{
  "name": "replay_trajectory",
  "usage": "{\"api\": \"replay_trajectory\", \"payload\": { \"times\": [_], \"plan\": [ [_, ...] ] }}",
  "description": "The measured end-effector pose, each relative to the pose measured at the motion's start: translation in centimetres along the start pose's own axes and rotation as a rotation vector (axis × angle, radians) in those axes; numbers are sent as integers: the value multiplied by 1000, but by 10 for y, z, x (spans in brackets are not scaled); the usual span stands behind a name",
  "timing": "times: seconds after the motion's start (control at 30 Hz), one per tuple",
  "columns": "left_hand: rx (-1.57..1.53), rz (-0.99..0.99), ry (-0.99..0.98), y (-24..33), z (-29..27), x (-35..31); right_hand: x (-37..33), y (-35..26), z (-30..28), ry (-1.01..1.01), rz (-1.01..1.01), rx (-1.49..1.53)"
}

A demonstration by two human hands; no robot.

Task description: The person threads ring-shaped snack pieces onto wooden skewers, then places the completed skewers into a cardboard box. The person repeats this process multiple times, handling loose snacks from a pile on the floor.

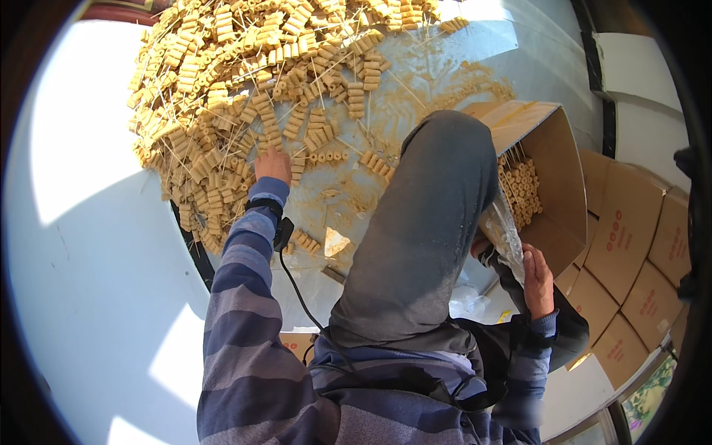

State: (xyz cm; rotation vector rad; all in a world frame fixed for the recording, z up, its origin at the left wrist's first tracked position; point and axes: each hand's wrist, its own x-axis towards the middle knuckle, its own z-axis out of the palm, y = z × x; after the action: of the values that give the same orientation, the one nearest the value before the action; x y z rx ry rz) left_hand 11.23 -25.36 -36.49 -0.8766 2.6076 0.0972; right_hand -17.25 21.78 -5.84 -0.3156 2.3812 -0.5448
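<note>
A: At the left of the table (pixel 89 245), pale surface, sun patches. On it a large heap of skewered tan rolls (pixel 222 96), sticks pointing every way. The left hand (pixel 273 165) lies on the near edge of the heap, fingers down among the skewers. Whether it grips one I cannot tell; the fingertips are hidden.

B: Sleeve?

A: Striped, with a black wrist device (pixel 265 205) and cable (pixel 297 289) trailing back toward the body.

B: Centre?

A: Loose rolls and crumbs (pixel 334 196) on the bare surface, then a raised grey-trousered knee (pixel 430 215) blocking the view behind it.

B: Right side?

A: An open cardboard box (pixel 556 185), skewered rolls (pixel 519 189) stacked inside a clear plastic liner (pixel 508 237). The right hand (pixel 538 280) holds the liner's edge, fingers curled on it. Closed cartons (pixel 630 245) sit beyond.

B: Step in hand?

A: Judged: gathering skewers from the heap for the box. The box is partly filled.

B: Next move calls for?

A: Likely closing on a bundle aligned the same way, lifting clear of the tangle, and crossing over the knee into the liner while the right hand keeps it open.
</note>
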Motion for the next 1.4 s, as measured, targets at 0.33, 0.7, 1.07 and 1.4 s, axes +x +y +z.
{"api": "replay_trajectory", "payload": {
  "times": [0.33,0.7,1.07,1.4],
  "plan": [
    [-1484,-332,-274,41,-134,-120,-32,-132,-12,9,-286,410],
    [-1093,603,-144,114,-290,-152,-42,-217,96,-508,-221,693],
    [-1974,51,-299,51,-154,-96,-30,-219,100,-309,-160,1173],
    [-850,-708,-50,25,47,-36,-26,-204,107,-478,-28,1156]
  ]
}}
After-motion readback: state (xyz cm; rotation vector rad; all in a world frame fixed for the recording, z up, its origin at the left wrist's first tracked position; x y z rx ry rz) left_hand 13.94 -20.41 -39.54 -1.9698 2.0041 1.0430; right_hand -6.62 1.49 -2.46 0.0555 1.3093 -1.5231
